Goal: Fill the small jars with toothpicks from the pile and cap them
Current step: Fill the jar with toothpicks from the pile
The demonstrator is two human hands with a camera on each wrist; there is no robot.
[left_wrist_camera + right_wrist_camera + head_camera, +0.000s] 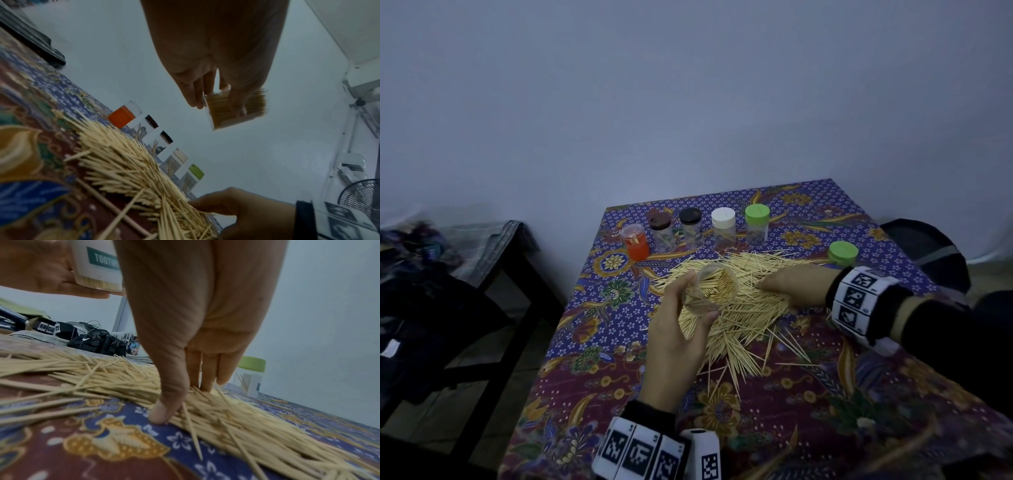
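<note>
A big toothpick pile (750, 318) lies mid-table on the patterned cloth (619, 308). My left hand (700, 294) grips an open clear jar (717, 286), packed with toothpicks and tilted above the pile's left side. The left wrist view has this jar (252, 104) between thumb and fingers. My right hand (767, 284) rests on the pile, fingers straight. In the right wrist view its thumb (160, 413) presses the cloth at the pile's (102, 378) edge and its fingertips touch the sticks. A green cap (843, 253) sits behind that wrist.
Along the far edge stand an open orange jar (635, 241) and jars capped brown (661, 229), black (691, 228), white (723, 228) and green (756, 224). A dark side table (493, 260) with clothes is at left, a black chair (924, 250) at right.
</note>
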